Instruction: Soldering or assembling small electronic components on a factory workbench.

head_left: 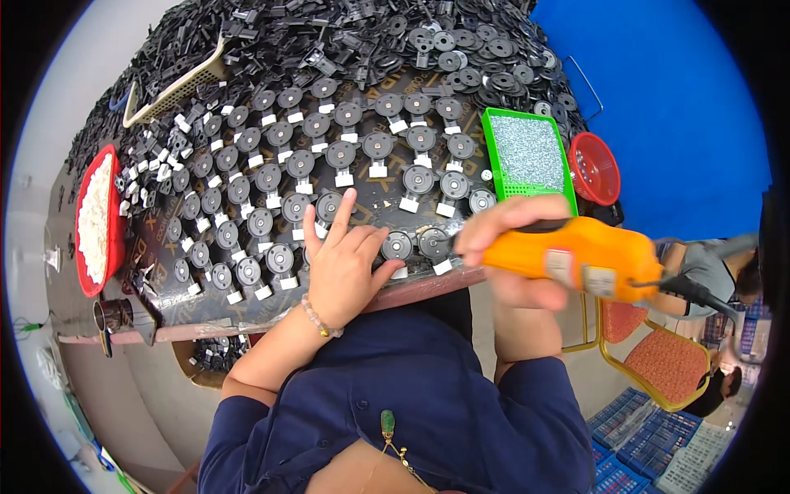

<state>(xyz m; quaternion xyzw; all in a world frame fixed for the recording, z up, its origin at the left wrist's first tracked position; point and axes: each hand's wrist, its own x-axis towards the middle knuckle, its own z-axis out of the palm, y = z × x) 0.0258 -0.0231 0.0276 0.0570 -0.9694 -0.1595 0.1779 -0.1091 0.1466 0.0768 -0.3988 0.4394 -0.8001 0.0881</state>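
Left hand: the left hand (346,267) lies palm down on the near edge of the worktable (247,325), fingers spread loosely, index finger stretched up and out. It grips nothing; the fingertips press among the round black parts.
Right hand: the right hand (514,247) is wrapped firmly around the front of an orange electric screwdriver (576,257), thumb and fingers closed over its body.
Screwdriver position: it lies almost level, tip end toward the left hand, rear end out to the right, where a black cable (695,292) leaves it. The tip itself is hidden behind the fingers.
Nearest parts: two round black discs with white clips (418,244) sit between the two hands, just beside the left thumb and just left of the right hand's knuckles.
Rows: more black disc assemblies (329,156), each with a small white piece at its lower edge, stand in slanting rows across the dark tabletop above the left hand.
Loose stock: a heap of unassembled black parts (370,41) covers the far side of the table.
Green tray: a green tray (528,155) filled with tiny silvery pieces stands above the right hand, well apart from it.
Red baskets: a round red basket (594,169) is just right of the green tray; a red basket of white pieces (97,218) sits at the table's left edge.
Beige scoop: a beige slotted scoop (177,89) rests at the far left.
Wrist: a bead bracelet (319,319) circles the left wrist.
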